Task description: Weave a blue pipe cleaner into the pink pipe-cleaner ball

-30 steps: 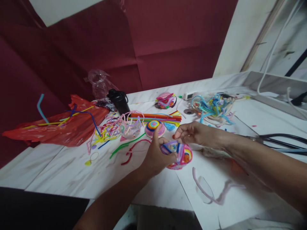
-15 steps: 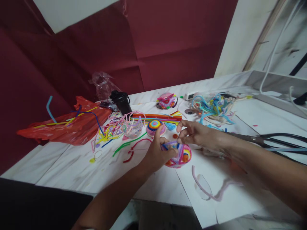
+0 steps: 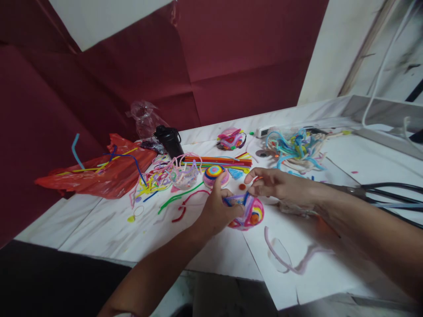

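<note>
Striped piece (image 3: 250,213) is partly hidden, left hand (image 3: 220,209) clamped on it, right hand's (image 3: 279,186) grip unclear.

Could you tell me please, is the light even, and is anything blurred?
Head view: uneven and dim, soft shadow on the white paper sheet below the bare right forearm; head view: the round multicoloured striped piece in the left hand looks slightly blurred.

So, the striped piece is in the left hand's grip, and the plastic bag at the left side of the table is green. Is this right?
Not entirely: the head view shows that the plastic bag at the left side of the table is red, not green. The striped piece is in the left hand's grip.
</note>
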{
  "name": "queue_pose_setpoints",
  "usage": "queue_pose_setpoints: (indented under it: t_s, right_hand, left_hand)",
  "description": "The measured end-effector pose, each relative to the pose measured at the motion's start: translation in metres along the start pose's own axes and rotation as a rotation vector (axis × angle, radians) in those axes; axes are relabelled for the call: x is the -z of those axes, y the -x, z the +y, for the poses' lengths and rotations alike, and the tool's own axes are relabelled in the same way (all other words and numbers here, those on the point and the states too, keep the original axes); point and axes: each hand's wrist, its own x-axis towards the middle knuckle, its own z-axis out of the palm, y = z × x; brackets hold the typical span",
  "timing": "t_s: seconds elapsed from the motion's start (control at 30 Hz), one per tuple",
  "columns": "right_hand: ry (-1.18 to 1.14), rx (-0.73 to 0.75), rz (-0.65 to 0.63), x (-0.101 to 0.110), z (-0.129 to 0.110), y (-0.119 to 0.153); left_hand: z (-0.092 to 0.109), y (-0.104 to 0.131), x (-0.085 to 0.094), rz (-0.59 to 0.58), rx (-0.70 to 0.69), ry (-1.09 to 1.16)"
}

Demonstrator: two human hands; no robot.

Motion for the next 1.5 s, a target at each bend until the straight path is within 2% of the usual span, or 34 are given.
queue_pose_setpoints:
  t_s: [0.3,0.63,0.93,1.13,1.27,1.5]
  right_hand:
    - [-0.003,0.068,0.016,-0.006,0.007,-0.005]
    - [0.023,0.054,0.124,-0.016,0.002,-0.008]
    - [0.042,0.053,0.126,-0.02,-0.002,-0.005]
    - [0.049,0.07,0.127,-0.023,-0.003,0.002]
    - [0.049,0.084,0.153,-0.029,0.003,0.009]
    - [-0.038,0.089,0.254,-0.046,0.019,0.013]
  left_hand:
    - [0.001,0.001,0.002,-0.024,-0.007,-0.044]
    - [0.012,-0.003,0.004,-0.029,0.051,0.019]
    - [0.021,-0.021,0.004,-0.13,0.13,-0.023]
    - [0.032,-0.023,0.005,-0.19,0.205,-0.054]
    - [0.034,-0.022,0.006,-0.199,0.203,-0.033]
    - [0.026,-0.023,0.004,-0.202,0.157,-0.036]
